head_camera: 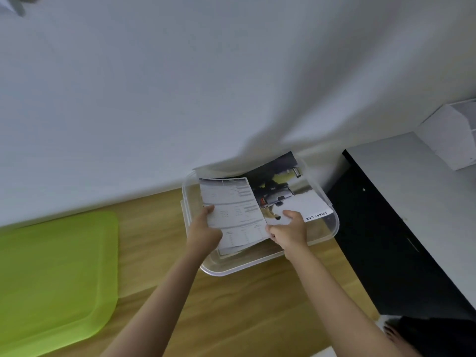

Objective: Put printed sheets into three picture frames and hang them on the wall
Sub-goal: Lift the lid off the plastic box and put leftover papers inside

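Head view shows me barely started: my left hand (203, 229) and right hand (289, 231) pinch printed sheets (237, 210) over the clear box (332, 222) at 1 o'clock; no frames visible, framing and hanging remain.

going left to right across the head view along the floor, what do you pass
green lid → left hand → text sheet → right hand → black cabinet → white box

Glossy paper sheets (280, 194) lie in a clear plastic bin (332, 222). Beside the bin, the floor (231, 305) looks like smooth wood, the lime lid (56, 274) matt plastic
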The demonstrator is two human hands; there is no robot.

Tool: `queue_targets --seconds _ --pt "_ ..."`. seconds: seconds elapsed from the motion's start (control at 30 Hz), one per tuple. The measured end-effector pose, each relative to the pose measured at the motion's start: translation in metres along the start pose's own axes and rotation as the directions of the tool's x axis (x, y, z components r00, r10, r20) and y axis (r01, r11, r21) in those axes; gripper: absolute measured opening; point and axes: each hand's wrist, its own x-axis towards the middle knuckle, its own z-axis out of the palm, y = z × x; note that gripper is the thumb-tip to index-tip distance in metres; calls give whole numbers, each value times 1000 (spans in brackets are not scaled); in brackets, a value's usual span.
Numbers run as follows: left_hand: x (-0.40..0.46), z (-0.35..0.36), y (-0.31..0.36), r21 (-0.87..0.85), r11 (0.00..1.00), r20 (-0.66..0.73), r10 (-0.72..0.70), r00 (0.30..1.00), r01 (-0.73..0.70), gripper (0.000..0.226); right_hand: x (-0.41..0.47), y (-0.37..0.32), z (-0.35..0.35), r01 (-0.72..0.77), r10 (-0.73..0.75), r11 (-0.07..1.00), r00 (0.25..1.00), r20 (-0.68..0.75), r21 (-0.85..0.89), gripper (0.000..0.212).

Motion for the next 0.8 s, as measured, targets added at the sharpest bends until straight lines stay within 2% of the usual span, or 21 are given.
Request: queue_targets --seconds 0.17,0.27,0.33,0.43,0.63,0.8 --pt "4 7 3 26 999 -46 -33 998 35 69 5 -7 4 -123 126 992 980 152 -31 71" --pt "8 10 1 9 998 -37 -63 997 63 67 7 -7 4 -123 134 989 981 138 -83 74" --pt "10 11 0 0 997 -16 -82 997 82 66 4 -9 3 -83 99 987 989 111 -135 75" --pt "6 13 -1 73 996 1 -59 998 59 70 -5 -12 -4 -45 56 992 994 97 -120 77" --pt "-22 8 2 81 987 -55 142 988 -138 71 -31 -14 -22 82 -80 995 996 39 -63 77" --pt "-66 -6 -6 14 973 -122 231 965 -231 68 -74 -7 -30 254 -252 967 965 77 -9 70"
